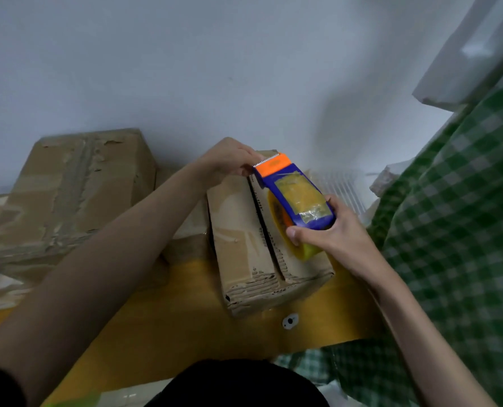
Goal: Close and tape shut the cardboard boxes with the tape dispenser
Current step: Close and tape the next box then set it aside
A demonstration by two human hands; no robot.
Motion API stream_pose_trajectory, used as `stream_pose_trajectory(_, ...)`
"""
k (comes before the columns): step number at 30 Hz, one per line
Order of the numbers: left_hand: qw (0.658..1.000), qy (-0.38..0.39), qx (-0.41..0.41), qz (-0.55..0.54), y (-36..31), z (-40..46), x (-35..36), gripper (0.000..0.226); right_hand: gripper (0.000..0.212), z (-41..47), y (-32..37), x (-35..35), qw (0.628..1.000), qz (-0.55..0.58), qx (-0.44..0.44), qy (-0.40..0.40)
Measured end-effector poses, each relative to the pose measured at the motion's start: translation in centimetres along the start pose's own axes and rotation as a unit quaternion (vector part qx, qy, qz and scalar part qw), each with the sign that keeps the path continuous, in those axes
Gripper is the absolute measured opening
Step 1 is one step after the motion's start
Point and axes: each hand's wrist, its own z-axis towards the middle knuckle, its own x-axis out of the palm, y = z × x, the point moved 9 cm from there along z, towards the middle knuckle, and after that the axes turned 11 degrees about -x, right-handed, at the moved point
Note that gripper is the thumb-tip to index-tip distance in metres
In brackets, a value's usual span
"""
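Observation:
A small cardboard box [241, 239] stands on the yellow table [168, 327], its two top flaps down with a dark gap between them. Over its top right flap my right hand [329, 233] grips a blue tape dispenser [297, 195] with an orange toothed front and a roll of yellowish tape. My left hand [229, 158] reaches to the far end of the box and pinches at the dispenser's toothed edge; the tape end itself is too small to make out.
A larger, worn cardboard box [68, 189] with old tape lies at the left against the white wall. Another box [188, 224] sits behind my left forearm. A green checked cloth [455, 236] hangs at the right. A small white fitting [290, 321] lies on the table.

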Motion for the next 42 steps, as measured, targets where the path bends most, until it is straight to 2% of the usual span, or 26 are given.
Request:
stream_pose_trajectory(3, 1.0, -0.016, -0.005, 0.013, -0.6, 2.7, -3.1, 0.01, 0.067, -0.2, 0.0, 0.1, 1.0, -0.009, 0.015, -0.02)
stream_pose_trajectory(6, 0.996, -0.084, 0.001, 0.016, 0.0, 6.8, -8.0, 0.007, 0.069, -1.6, -1.1, -0.5, 0.997, 0.002, 0.053, -0.049)
stream_pose_trajectory(8, 0.995, -0.098, 0.012, 0.031, 0.6, 8.9, -9.0, 0.01, 0.072, -2.2, -1.8, -0.4, 0.995, 0.016, 0.075, -0.066)
stream_pose_trajectory(13, 0.997, -0.061, 0.002, 0.052, 1.9, 14.0, -7.4, 0.014, 0.073, -0.4, -2.0, 1.7, 0.991, 0.011, 0.094, -0.093)
stream_pose_trajectory(16, 0.996, -0.064, -0.002, 0.055, 3.1, 16.7, -7.2, 0.016, 0.076, 1.5, -1.9, 2.7, 0.99, -0.007, 0.102, -0.096)
stream_pose_trajectory(20, 0.996, -0.074, 0.005, 0.052, 3.8, 19.3, -7.0, 0.007, 0.077, 3.8, -2.3, 3.6, 0.988, -0.025, 0.115, -0.099)
stream_pose_trajectory(27, 0.995, -0.055, -0.006, 0.083, 5.7, 23.0, -6.4, 0.014, 0.078, 5.9, -3.4, 4.6, 0.982, -0.054, 0.157, -0.09)
stream_pose_trajectory(34, 0.989, -0.05, -0.006, 0.141, 6.9, 24.8, -5.9, 0.021, 0.055, 7.1, -4.1, 5.0, 0.979, -0.065, 0.177, -0.072)
stream_pose_trajectory(37, 0.987, -0.051, -0.008, 0.15, 7.4, 25.4, -5.9, 0.019, 0.053, 7.3, -4.3, 5.3, 0.979, -0.067, 0.183, -0.063)
stream_pose_trajectory(40, 0.984, -0.052, -0.013, 0.168, 7.7, 25.8, -5.8, 0.006, 0.055, 7.4, -4.6, 5.5, 0.978, -0.072, 0.191, -0.054)
stream_pose_trajectory(42, 0.981, -0.053, -0.016, 0.187, 7.8, 26.0, -5.7, 0.007, 0.057, 7.4, -4.6, 5.6, 0.977, -0.078, 0.193, -0.051)
